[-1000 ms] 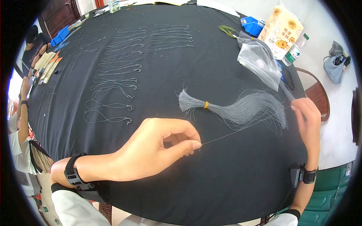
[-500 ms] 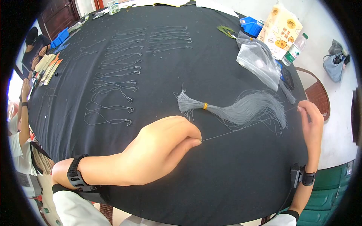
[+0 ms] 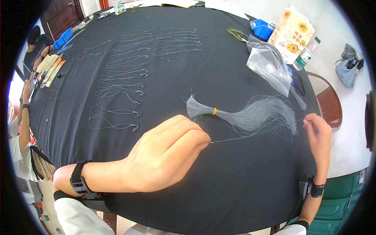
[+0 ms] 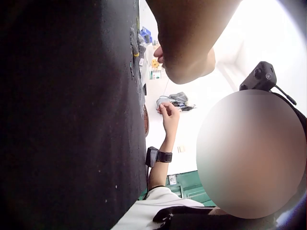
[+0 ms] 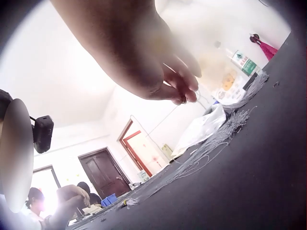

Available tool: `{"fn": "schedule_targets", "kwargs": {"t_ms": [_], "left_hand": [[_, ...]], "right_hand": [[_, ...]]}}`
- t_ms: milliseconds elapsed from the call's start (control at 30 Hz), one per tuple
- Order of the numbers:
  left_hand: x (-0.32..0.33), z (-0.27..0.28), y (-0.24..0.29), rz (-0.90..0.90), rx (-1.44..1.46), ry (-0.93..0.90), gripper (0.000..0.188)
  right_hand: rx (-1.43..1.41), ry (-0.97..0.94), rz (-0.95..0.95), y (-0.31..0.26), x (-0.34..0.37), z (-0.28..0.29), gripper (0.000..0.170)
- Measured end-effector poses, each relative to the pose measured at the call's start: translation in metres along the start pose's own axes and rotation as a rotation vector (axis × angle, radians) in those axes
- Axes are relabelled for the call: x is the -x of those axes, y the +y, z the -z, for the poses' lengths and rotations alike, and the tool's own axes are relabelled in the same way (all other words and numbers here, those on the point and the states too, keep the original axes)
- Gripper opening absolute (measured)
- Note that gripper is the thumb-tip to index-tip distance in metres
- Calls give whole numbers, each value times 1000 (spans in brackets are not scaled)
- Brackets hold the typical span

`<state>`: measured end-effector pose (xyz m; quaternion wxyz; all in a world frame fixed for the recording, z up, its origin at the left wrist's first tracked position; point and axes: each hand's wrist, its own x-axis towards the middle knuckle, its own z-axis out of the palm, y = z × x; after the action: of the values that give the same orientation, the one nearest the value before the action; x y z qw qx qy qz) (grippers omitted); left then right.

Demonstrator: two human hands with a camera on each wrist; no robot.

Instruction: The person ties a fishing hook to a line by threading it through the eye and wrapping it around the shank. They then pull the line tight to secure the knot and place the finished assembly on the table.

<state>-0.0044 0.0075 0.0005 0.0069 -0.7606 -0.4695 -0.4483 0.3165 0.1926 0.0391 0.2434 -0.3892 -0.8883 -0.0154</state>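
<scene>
L hand (image 3: 168,152): above the cloth, left of & below the tied end of the bundle; fingers curled, tips pinching the near end of a thin grey strand (image 3: 235,139); thumb mostly hidden in head view. Tiny dark bit at tips, too small to ID.
R hand (image 3: 318,127): near table's R edge, beyond the bundle's loose end; thumb & index pinching, R wrist cam shows strand running from the tips.
Strand: btwn the two hands, looks near straight, passes just below/across the bundle's lower edge in head view; hard to trace near R fingers.
Bundle: long wavy hank of fine grey strands (image 3: 266,113), lying on the cloth, yellow band (image 3: 214,111) around it nr its L end, R end fanned out.
Loops L col.: thin grey strand loops (image 3: 137,71), approx. in a column, small bends/knots at R ends.
Loops R col.: shorter group of narrow grey loops (image 3: 178,40), farther back.
Table: black cloth (image 3: 243,188), light specks scattered.
R back: clear plastic bag (image 3: 268,70); white-&-yellow printed tissue pack (image 3: 291,35); clear bottle w/ green cap (image 3: 305,56) beside pack; blue plastic bin (image 3: 261,29).
Far L: tan paper envelopes (image 3: 47,70), another blue bin (image 3: 62,38), person in dark top (image 3: 31,55).
</scene>
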Motion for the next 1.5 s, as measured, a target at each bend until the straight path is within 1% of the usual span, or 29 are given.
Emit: {"fn": "schedule_targets", "kwargs": {"t_ms": [100, 133, 200, 267, 333, 500, 600, 667, 733, 867, 1167, 1267, 1433, 1500], "left_hand": [[0, 0, 1, -13, -13, 17, 22], [0, 0, 1, -17, -18, 22, 22], [-1, -1, 2, -29, -22, 33, 21], [-1, -1, 3, -38, -24, 40, 21], [-1, -1, 4, -45, -23, 44, 21], [-1, -1, 4, -48, -10, 53, 21], [-1, 1, 2, -61, -29, 54, 21], [-1, 3, 1, -54, -40, 57, 20], [-1, 3, 1, -34, -48, 61, 20], [-2, 3, 3, -18, -75, 80, 20], [-3, 5, 3, -1, -101, 68, 20], [-2, 5, 4, 7, -92, 62, 20], [-2, 4, 4, 4, -97, 51, 19], [-2, 5, 4, 36, -108, 37, 18]], "right_hand": [[-127, -73, -1, -18, 4, 1, 5], [-194, -91, 33, -31, 6, 0, 6], [-285, -217, 71, -56, 9, -1, 8], [-360, -290, 182, -78, 12, -4, 10], [-424, -345, 222, -94, 15, -7, 15], [-496, -326, 303, -110, 14, -9, 22], [-276, -160, 374, -103, 11, -15, 25], [-144, -94, 338, -89, 9, -16, 24], [-53, -67, 285, -77, 5, -16, 23], [35, 18, 172, -64, 5, -16, 24], [153, 119, 8, -35, 6, -17, 22], [127, 118, -38, -28, 7, -15, 22], [148, 148, -34, -29, 6, -14, 21], [131, 163, -52, -30, 5, -15, 21]]}}
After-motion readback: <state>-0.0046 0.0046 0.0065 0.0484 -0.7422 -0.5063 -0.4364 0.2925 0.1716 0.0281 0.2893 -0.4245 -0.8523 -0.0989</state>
